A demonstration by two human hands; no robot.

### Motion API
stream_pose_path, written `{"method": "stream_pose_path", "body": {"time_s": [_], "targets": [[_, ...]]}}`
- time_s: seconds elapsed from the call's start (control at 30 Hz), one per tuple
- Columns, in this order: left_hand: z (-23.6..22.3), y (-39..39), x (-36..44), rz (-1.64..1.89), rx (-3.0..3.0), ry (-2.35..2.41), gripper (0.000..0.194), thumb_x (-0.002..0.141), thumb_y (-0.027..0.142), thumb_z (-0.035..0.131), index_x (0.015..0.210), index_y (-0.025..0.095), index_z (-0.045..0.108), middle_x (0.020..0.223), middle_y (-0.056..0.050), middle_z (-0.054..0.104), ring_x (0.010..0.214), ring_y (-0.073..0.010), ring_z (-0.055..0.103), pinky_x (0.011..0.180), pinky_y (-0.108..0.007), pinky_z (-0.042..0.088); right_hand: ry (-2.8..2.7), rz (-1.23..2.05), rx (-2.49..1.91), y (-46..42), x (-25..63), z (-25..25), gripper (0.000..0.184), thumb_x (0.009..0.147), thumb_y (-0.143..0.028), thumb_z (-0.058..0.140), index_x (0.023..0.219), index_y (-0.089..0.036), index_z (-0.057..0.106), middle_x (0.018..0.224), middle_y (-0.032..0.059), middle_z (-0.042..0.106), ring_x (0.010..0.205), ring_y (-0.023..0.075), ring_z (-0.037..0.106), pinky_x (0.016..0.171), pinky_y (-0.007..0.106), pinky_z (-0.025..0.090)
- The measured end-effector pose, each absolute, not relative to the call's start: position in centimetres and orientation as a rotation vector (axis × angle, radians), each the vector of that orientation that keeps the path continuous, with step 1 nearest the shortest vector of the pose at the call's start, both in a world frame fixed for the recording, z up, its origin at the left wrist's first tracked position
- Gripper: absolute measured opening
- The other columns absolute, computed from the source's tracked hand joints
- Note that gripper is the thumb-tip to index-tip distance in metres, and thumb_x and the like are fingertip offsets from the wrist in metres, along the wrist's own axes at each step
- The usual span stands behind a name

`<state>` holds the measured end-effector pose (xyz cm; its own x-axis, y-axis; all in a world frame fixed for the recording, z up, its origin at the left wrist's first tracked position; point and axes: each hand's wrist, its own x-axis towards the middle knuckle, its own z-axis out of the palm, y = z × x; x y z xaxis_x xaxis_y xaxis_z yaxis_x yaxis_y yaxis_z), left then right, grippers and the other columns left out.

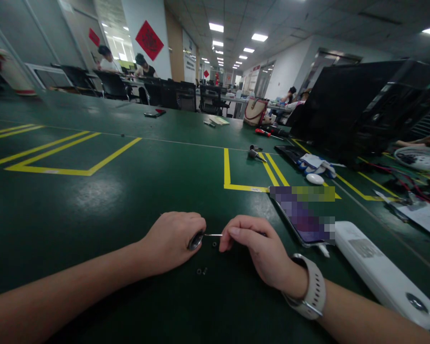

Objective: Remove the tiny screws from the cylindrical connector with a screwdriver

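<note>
My left hand is closed around a round, dark metal part whose shiny rim faces right; the rest of it is hidden in the fist. A thin screwdriver runs from the fingers of my right hand to the rim of that part. Most of the screwdriver's handle is covered by the curled right fingers. Below the hands, a small ring-like nut and a small metal piece lie side by side on the green table. Another small nut lies just under the screwdriver's shaft.
To the right are a phone with a cable plugged in, a long white device, a white oval object and a cloth glove. Dark metal parts and a red-handled screwdriver lie farther back, near a large black case.
</note>
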<state>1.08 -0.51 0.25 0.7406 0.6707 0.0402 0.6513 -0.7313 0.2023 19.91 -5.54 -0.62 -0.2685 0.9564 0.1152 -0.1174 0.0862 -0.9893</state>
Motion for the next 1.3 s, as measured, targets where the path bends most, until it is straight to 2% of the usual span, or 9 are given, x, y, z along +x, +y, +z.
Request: {"method": "stream_pose_path", "body": {"time_s": [0.17,0.3,0.43,0.57,0.7,0.83,1.03,1.2,1.3], "targets": [[0.3,-0.3,0.7,0.225,2.691,1.046,0.009,0.074,0.017,0.047,0.072,0.018,0.055,0.071,0.0,0.059,0.063,-0.015,0.055,0.056,-0.026,0.04,-1.251,1.422,-0.874,-5.4,19.9,-0.7,0.021,0.079,-0.018,0.05,0.064,-0.015,0.065,0.059,0.0007,0.061,0.06,0.0125,0.055,0.062,0.026,0.041],[0.6,0.0,0.5,0.287,2.596,1.017,0.008,0.075,0.021,0.048,0.074,0.017,0.056,0.073,-0.001,0.06,0.064,-0.0138,0.055,0.057,-0.025,0.042,-1.045,1.324,-0.847,-5.1,20.1,-0.9,0.021,0.078,-0.017,0.048,0.063,-0.017,0.062,0.06,-0.0005,0.058,0.058,0.0117,0.052,0.059,0.025,0.04],[1.4,-0.3,0.5,0.265,2.596,0.947,0.009,0.074,0.024,0.052,0.079,0.017,0.055,0.077,-0.002,0.059,0.066,-0.0147,0.054,0.057,-0.025,0.041,-1.062,1.198,-0.981,-4.9,20.1,-1.3,0.006,0.079,-0.023,0.057,0.078,-0.019,0.062,0.075,-0.0001,0.06,0.073,0.0138,0.055,0.068,0.028,0.043],[1.8,-0.7,0.7,0.192,2.628,0.917,0.012,0.074,0.029,0.053,0.08,0.018,0.054,0.074,-0.001,0.058,0.064,-0.0152,0.052,0.057,-0.026,0.039,-1.316,1.158,-1.156,-5.1,19.7,-1.4,0.013,0.083,-0.028,0.056,0.094,-0.021,0.059,0.092,0.0021,0.063,0.085,0.0162,0.057,0.076,0.032,0.045],[1.4,-0.7,0.6,0.215,2.693,0.85,0.022,0.084,0.037,0.042,0.082,0.018,0.052,0.075,-0.002,0.056,0.066,-0.016,0.051,0.059,-0.027,0.038,-1.647,0.988,-1.152,-5.5,19.2,-0.9,0.018,0.09,-0.026,0.045,0.1,-0.021,0.059,0.094,0.003,0.063,0.086,0.0158,0.058,0.076,0.032,0.045],[0.9,-0.7,0.5,0.301,2.69,0.797,0.031,0.091,0.037,0.029,0.083,0.018,0.051,0.077,-0.003,0.055,0.068,-0.0161,0.05,0.062,-0.027,0.039,-1.815,0.807,-1.171,-6.0,18.8,-0.9,0.016,0.088,-0.02,0.047,0.1,-0.021,0.058,0.094,0.0031,0.062,0.087,0.016,0.057,0.078,0.033,0.045],[0.7,-0.6,0.0,0.533,2.595,0.699,0.03,0.091,0.032,0.027,0.088,0.017,0.053,0.081,-0.004,0.055,0.074,-0.0166,0.051,0.068,-0.028,0.041,-1.958,0.609,-1.122,-6.9,18.2,-1.0,0.02,0.085,-0.012,0.047,0.103,-0.019,0.053,0.102,0.0057,0.059,0.095,0.0172,0.054,0.085,0.034,0.044],[0.0,0.3,-0.3,0.956,2.198,1.003,0.035,0.092,0.034,0.024,0.083,0.017,0.054,0.081,-0.003,0.057,0.078,-0.0166,0.054,0.072,-0.029,0.044,-2.02,0.507,-1.13,-7.5,17.6,0.1,0.023,0.081,-0.012,0.052,0.102,-0.019,0.051,0.11,0.008,0.057,0.104,0.0196,0.051,0.091,0.038,0.041],[-0.2,1.0,-0.4,1.096,1.938,1.159,0.036,0.091,0.036,0.026,0.078,0.018,0.054,0.078,-0.002,0.059,0.078,-0.017,0.057,0.074,-0.031,0.046,-2.074,0.505,-1.136,-7.6,17.1,0.6,0.024,0.08,-0.015,0.054,0.103,-0.02,0.051,0.112,0.0081,0.057,0.107,0.02,0.051,0.092,0.039,0.041]]}}
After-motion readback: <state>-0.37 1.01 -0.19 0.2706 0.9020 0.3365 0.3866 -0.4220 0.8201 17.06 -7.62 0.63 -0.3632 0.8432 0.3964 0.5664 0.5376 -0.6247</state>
